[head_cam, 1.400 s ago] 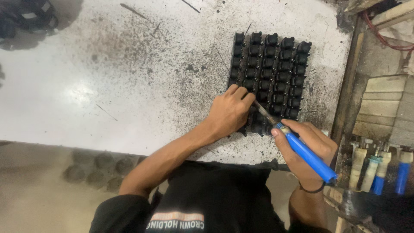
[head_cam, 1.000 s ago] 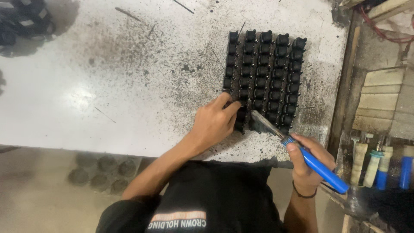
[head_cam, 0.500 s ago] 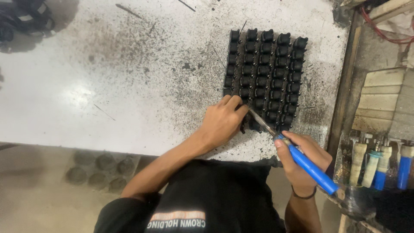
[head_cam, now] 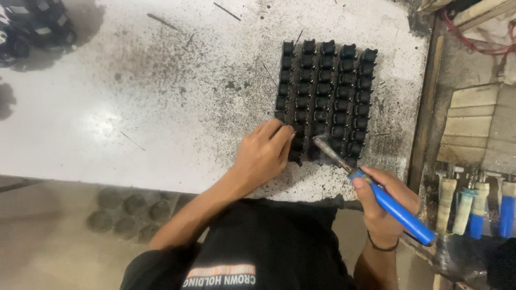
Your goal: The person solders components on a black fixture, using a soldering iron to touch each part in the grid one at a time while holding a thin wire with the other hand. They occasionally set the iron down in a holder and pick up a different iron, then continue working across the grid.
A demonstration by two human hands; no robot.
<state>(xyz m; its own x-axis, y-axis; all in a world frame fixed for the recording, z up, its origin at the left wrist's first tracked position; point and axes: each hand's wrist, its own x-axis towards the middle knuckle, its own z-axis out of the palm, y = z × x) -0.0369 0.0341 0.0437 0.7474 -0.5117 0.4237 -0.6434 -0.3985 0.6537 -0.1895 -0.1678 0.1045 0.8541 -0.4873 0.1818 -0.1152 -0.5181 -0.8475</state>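
Our left hand (head_cam: 263,156) presses the black parts block's (head_cam: 325,99) near-left corner on the counter (head_cam: 134,107) | our right hand (head_cam: 384,207) grips a blue-handled tool (head_cam: 376,193), tip angled up-left onto the near row.

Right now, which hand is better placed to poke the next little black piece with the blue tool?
The right hand, probably. It already holds the blue-handled tool, whose metal tip sits at the near rows of the black parts block. The left hand rests on the block's near corner.
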